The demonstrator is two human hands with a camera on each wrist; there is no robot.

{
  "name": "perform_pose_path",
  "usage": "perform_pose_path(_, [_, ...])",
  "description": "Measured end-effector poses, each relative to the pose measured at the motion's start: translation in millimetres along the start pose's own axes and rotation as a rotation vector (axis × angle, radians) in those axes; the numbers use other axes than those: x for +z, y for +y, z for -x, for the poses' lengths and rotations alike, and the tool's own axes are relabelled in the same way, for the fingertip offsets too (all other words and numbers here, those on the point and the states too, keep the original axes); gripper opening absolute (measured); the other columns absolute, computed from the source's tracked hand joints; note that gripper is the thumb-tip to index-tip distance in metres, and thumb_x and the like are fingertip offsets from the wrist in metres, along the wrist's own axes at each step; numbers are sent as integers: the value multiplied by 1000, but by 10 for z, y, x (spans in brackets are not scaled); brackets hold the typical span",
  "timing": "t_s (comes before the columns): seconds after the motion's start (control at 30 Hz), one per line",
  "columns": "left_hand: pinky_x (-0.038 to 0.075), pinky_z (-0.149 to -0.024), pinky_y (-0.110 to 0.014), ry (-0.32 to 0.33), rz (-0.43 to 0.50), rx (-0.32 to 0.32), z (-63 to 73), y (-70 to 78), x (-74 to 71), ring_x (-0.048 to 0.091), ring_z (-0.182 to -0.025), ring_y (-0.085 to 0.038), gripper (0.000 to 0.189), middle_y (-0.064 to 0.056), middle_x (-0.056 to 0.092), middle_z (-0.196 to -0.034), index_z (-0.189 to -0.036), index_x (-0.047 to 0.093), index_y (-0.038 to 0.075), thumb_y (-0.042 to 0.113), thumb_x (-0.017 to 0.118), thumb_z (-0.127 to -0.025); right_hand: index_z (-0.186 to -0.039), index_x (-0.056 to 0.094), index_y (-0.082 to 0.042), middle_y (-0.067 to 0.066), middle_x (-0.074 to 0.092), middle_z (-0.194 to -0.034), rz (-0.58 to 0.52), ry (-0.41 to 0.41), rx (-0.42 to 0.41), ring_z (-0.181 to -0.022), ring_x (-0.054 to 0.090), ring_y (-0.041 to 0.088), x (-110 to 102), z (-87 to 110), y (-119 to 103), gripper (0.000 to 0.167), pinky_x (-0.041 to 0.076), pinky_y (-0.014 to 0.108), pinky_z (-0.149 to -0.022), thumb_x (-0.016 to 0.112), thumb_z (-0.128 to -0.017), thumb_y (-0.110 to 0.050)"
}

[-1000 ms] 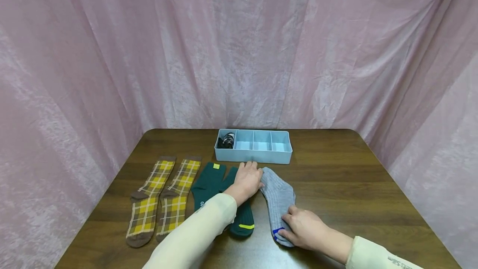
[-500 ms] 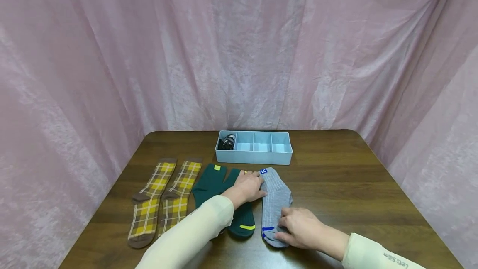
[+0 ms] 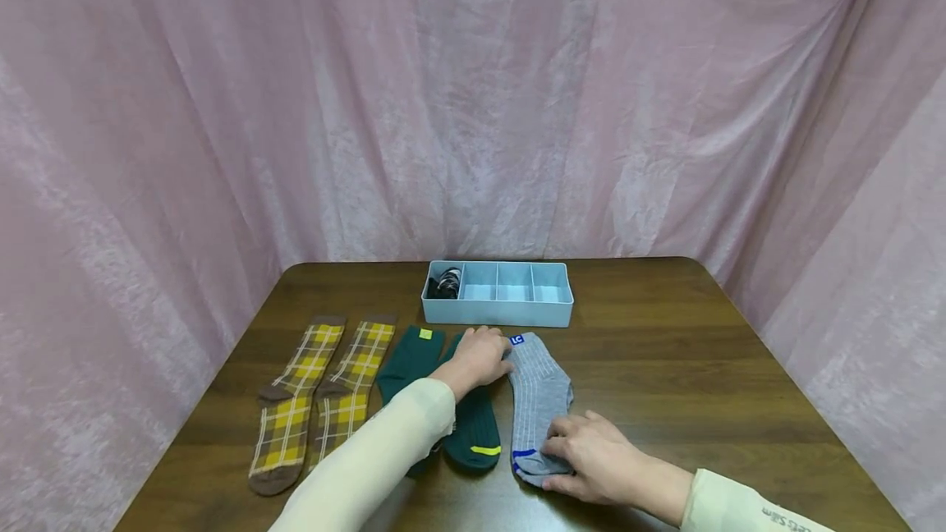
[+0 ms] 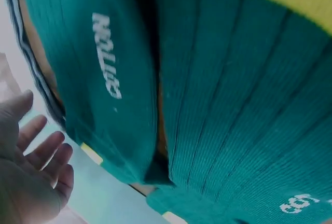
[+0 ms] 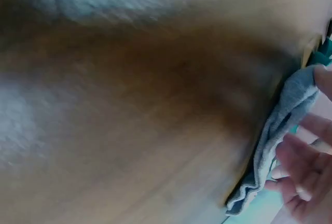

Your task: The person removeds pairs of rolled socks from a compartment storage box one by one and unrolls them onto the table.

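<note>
A grey ribbed sock (image 3: 538,384) with a blue label at the cuff and blue lines at the toe lies lengthwise on the table. My right hand (image 3: 594,458) rests at its toe end, thumb and fingertips on the fabric; the right wrist view shows those fingers (image 5: 303,162) loosely bent beside the grey sock (image 5: 280,125). Over the cuff of the right-hand green sock (image 3: 473,429) is my left hand (image 3: 479,358), its fingertips near the grey cuff. The left wrist view shows the left fingers (image 4: 46,151) relaxed, holding nothing. My left sleeve partly hides the other green sock (image 3: 410,358).
Two yellow-and-brown plaid socks (image 3: 284,417) lie side by side at the left. Behind the socks stands a light blue divided box (image 3: 497,314); its leftmost compartment holds a dark rolled bundle (image 3: 447,282). Pink curtains (image 3: 473,105) hang beyond the brown table (image 3: 702,368).
The grey sock has shifted left toward the green pair and lies straighter, its blue label now uncovered. My right hand has moved left with its toe end; the left hand has drawn slightly left.
</note>
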State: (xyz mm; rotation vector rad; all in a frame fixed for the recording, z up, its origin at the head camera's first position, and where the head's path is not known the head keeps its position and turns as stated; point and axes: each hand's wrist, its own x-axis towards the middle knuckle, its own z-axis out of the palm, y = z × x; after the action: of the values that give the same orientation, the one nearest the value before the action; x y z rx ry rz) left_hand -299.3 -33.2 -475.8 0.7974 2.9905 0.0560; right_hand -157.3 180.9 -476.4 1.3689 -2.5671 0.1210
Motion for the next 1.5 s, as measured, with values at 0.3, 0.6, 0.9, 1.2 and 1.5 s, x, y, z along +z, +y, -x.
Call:
perform_pose_path(0.3, [43, -93, -42, 14, 77, -139, -125, -112, 38, 55, -108, -25, 36, -6, 63, -112, -117, 72, 13, 41, 64, -96, -93, 77, -21, -14, 64, -88, -164, 99, -102, -80, 59, -2, 72, 8, 56, 11, 40, 18, -65, 73, -91, -32])
perform_pose_path(0.6, [43, -90, -40, 57, 137, -118, -181, -89, 42, 55, -104, -23, 32, -4, 63, -108, -116, 71, 14, 36, 70, -93, -88, 77, -22, -17, 60, -87, -486, 13, 146, -80, 56, -2, 3, 40, 127, 8, 45, 18, -67, 79, -84, -28])
perform_pose_path(0.9, [46, -83, -38, 203, 330, -81, -184, -178, 74, 57, -85, -17, 8, 0, 67, -94, -97, 70, 14, 20, 71, -93, -87, 81, -17, -19, 64, -83, -634, 14, 205, -75, 55, -5, 18, 110, 181, 6, 45, 16, -64, 79, -85, -22])
perform_pose_path(1.2, [52, -79, -35, 258, 717, -82, -159, -198, -14, 59, -86, -17, 27, -6, 68, -98, -120, 67, 2, 6, 68, -93, -86, 82, -17, -18, 69, -81, -679, 60, 251, -73, 59, -5, -59, 210, 239, 6, 48, 18, -61, 77, -87, -22])
perform_pose_path(1.5, [53, -81, -36, 298, 735, -114, -170, -195, -55, 63, -92, -18, 15, -6, 71, -104, -109, 73, 6, 8, 64, -97, -94, 82, -15, -11, 71, -79, -775, 63, 415, -56, 58, -2, -192, 281, 273, 14, 48, 24, -48, 73, -91, -26])
